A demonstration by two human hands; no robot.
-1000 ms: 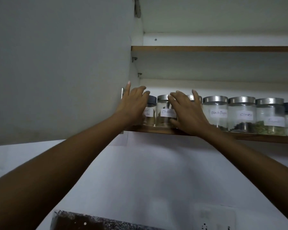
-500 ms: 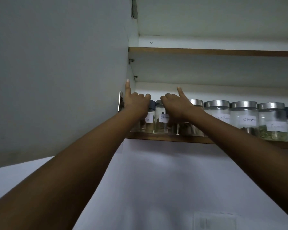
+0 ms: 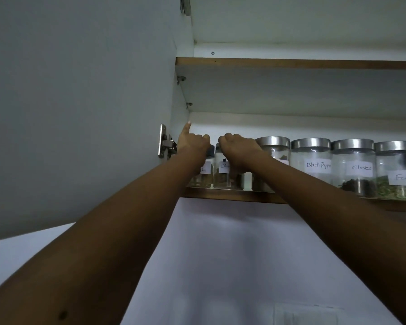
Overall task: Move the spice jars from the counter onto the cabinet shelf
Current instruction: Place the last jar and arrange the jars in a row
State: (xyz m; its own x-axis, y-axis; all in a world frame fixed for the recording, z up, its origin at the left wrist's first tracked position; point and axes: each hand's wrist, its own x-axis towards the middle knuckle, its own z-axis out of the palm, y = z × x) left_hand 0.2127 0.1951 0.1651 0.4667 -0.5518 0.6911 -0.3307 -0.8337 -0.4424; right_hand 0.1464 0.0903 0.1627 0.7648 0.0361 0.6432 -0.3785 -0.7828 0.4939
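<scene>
A row of glass spice jars with paper labels stands on the wooden-edged cabinet shelf (image 3: 232, 196). My left hand (image 3: 192, 146) curls over the top of the leftmost, dark-lidded jar (image 3: 204, 175), with one finger pointing straight up. My right hand (image 3: 239, 150) grips the second jar (image 3: 223, 178) from above, its thumb down the front of the glass. To the right stand a silver-lidded jar (image 3: 272, 143), the Black Pepper jar (image 3: 311, 165), the Cloves jar (image 3: 353, 171) and a jar of green flakes (image 3: 396, 177).
The open cabinet door (image 3: 80, 102) hangs at the left on a metal hinge (image 3: 165, 143), close beside my left hand. An upper shelf (image 3: 291, 63) runs above the jars. Below is a white wall (image 3: 220, 254) with a socket plate (image 3: 305, 315).
Both hands have reached further onto the shelf and curled over the two left jars. My right forefinger, which pointed up, is now bent down. The view has tilted upward.
</scene>
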